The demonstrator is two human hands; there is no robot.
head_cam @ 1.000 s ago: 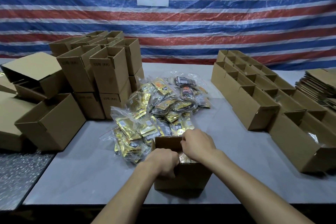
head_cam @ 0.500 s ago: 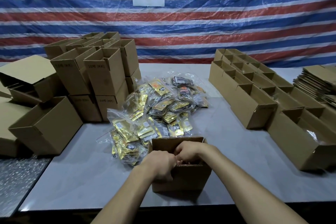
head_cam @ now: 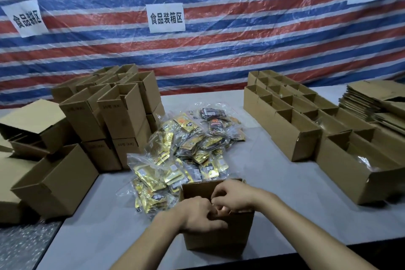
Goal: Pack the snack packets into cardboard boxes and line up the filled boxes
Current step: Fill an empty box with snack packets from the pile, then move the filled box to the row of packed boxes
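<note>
Since the earlier frames, the right hand (head_cam: 232,197) has been drawn back from the far rim of the cardboard box (head_cam: 217,234) to the near side of its opening, where it is now held almost against the left hand (head_cam: 201,215). The box stands upright and open at the near edge of the desk (head_cam: 274,193). Its near wall is gripped by the curled fingers of the left hand. The right fingers are curled down into the opening, and it cannot be told whether a packet or a flap is pinched.

Just behind the box, the snack packets (head_cam: 186,151) are heaped in clear bags. They are judged light, soft and slippery, best gathered as a whole bag rather than by a corner. The box is judged light with stiff walls and loose flaps, so it is best taken by two opposite walls, low down.

Empty boxes (head_cam: 122,114) are stacked to the left, a row of open boxes (head_cam: 293,133) is lined up to the right, and flattened cartons (head_cam: 372,103) are piled beyond.
</note>
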